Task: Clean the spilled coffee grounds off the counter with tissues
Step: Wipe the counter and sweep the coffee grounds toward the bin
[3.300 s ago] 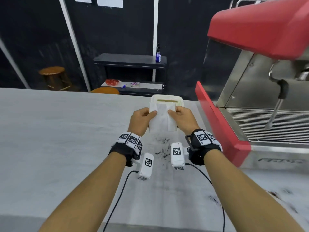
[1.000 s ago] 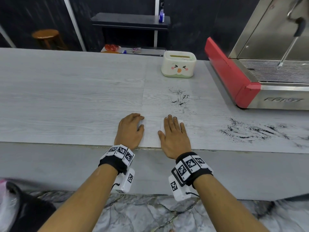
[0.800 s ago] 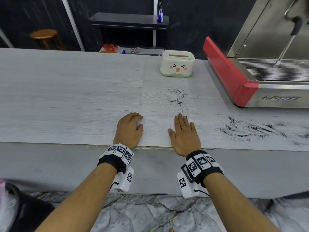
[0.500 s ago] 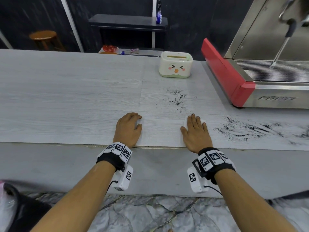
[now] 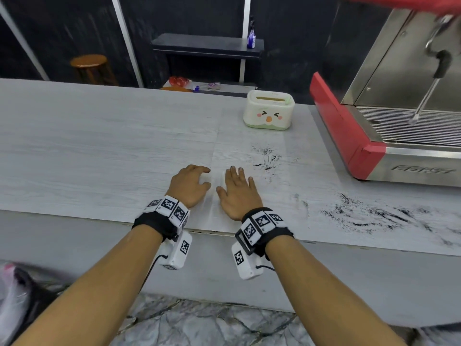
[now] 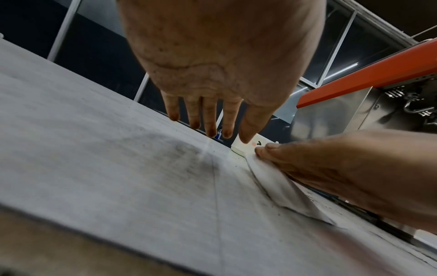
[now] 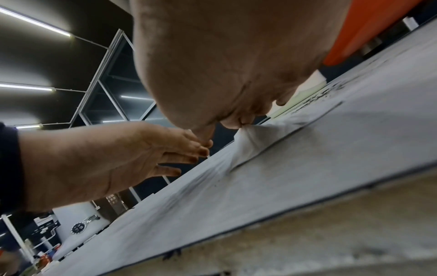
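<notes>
My right hand (image 5: 237, 193) lies flat, fingers straight, pressing a white tissue (image 5: 222, 178) onto the grey counter (image 5: 99, 156) near its front edge. In the left wrist view the tissue (image 6: 279, 184) is pinned under the right hand (image 6: 331, 168). It bunches under the fingers in the right wrist view (image 7: 255, 142). My left hand (image 5: 189, 186) rests beside it with loosely bent fingers (image 6: 210, 121) and holds nothing. One patch of black coffee grounds (image 5: 267, 161) lies just beyond the right hand. A larger patch (image 5: 374, 217) is smeared to the right.
A cream tissue box (image 5: 269, 109) with a face stands at the counter's back. A red and steel espresso machine (image 5: 349, 126) with a steam wand (image 5: 429, 91) fills the right side. A dark bag (image 5: 17, 295) sits on the floor at lower left.
Half a second ago my right hand was further right with the tissue; it has slid back left to lie next to the left hand. The left hand has stayed put.
</notes>
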A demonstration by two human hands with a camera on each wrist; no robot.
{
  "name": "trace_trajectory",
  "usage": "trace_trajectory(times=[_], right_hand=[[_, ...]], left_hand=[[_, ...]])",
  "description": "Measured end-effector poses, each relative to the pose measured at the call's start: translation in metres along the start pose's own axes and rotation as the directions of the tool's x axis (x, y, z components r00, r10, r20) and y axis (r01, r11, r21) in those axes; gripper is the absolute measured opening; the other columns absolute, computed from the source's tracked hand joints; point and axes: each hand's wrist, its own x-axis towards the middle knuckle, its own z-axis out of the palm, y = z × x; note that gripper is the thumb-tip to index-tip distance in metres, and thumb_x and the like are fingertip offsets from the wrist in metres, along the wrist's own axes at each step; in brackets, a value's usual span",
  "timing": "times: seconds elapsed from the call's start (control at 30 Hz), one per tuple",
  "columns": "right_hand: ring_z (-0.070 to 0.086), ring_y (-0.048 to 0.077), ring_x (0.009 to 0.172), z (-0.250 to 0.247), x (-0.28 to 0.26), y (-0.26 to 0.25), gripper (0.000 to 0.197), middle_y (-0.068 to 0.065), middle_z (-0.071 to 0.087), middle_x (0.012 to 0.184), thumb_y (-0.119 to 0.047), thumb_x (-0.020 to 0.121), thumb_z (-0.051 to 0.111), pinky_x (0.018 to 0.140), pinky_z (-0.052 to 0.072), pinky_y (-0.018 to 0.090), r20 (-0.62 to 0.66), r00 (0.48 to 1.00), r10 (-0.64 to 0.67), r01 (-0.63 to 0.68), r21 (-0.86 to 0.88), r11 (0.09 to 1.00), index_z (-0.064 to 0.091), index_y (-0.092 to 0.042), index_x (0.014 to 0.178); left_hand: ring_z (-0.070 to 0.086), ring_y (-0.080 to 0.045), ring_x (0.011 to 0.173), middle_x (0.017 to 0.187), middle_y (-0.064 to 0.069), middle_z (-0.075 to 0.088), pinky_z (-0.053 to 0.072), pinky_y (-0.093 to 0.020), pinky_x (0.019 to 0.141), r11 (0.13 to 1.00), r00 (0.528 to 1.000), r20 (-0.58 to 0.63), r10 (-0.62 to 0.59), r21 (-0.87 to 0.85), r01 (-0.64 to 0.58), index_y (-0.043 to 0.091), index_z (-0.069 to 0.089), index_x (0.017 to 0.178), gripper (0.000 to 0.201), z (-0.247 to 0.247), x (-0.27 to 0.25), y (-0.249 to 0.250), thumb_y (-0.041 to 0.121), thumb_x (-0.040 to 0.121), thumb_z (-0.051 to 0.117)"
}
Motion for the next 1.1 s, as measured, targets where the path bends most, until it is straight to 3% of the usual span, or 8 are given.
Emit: trace_trajectory(times=[0.27,0.5,0.77,1.1], right_hand=[[-0.012,0.021,0.149,0.004,0.02,0.002,0.063,0.007,-0.012,0.161,-0.041,0.102,0.019,0.12,-0.007,0.041,0.13,0.991,0.017,-0.008,-0.069,0.998,-0.004,-0.012,0.153],[-0.019,0.02,0.147,0.008,0.03,0.015,0.062,0.002,-0.019,0.16,-0.042,0.102,0.018,0.119,-0.012,0.041,0.094,0.995,0.039,-0.031,-0.092,0.995,-0.008,-0.02,0.153],[-0.02,0.02,0.147,0.004,0.025,0.031,0.063,-0.002,-0.018,0.16,-0.043,0.102,0.018,0.12,-0.011,0.039,0.053,0.992,0.113,-0.11,-0.061,0.992,-0.008,-0.018,0.153],[-0.015,0.02,0.148,-0.027,0.007,0.088,0.063,0.001,-0.018,0.16,-0.042,0.102,0.017,0.12,-0.007,0.038,0.152,0.945,0.288,-0.279,-0.078,0.957,-0.011,-0.015,0.152]], left_hand=[[0.024,-0.024,0.141,0.153,-0.004,0.027,0.019,-0.042,0.115,0.968,0.986,0.169,-0.007,0.25,-0.036,0.023,0.031,0.144,0.06,0.0,0.015,-0.009,0.035,0.089,0.052],[0.011,-0.02,0.146,0.159,-0.002,0.013,0.01,-0.041,0.118,0.972,0.971,0.239,0.025,0.222,-0.08,0.025,0.022,0.147,0.065,0.002,0.042,-0.011,0.041,0.091,0.049],[0.008,-0.02,0.146,0.159,0.001,0.01,0.01,-0.041,0.118,0.966,0.963,0.264,0.059,0.229,-0.122,0.029,0.021,0.147,0.064,0.01,0.054,-0.015,0.041,0.09,0.048],[0.007,-0.02,0.147,0.16,0.001,0.008,0.009,-0.042,0.119,0.962,0.955,0.288,0.064,0.238,-0.136,0.03,0.018,0.148,0.064,0.009,0.052,-0.017,0.044,0.091,0.044]])
